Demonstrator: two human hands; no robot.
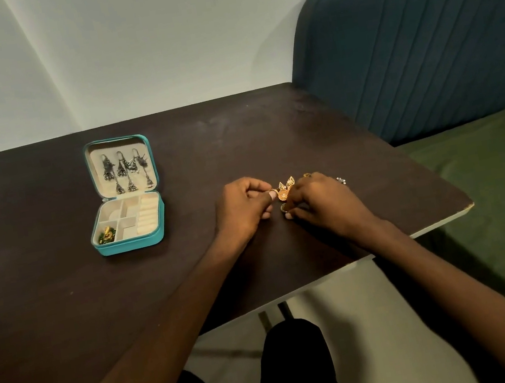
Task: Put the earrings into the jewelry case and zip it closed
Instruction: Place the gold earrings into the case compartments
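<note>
Fingers (269, 192) of the left hand (242, 208) and right hand (319, 200) pinch a gold earring (285, 189) near the counter's (63, 306) right edge. Lift it cleanly, unsnagged, then carry it left to the open jewelry case (125, 196), well apart.

Both hands (283, 203) pinch gold earrings (286, 189) on the dark table (63, 306), right of the open teal case (124, 192).

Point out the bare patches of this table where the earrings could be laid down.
Bare table lies left of and in front of the open jewelry case, and between the case and the left hand. It is crowded where both hands, the right hand included, handle the gold earrings.
</note>
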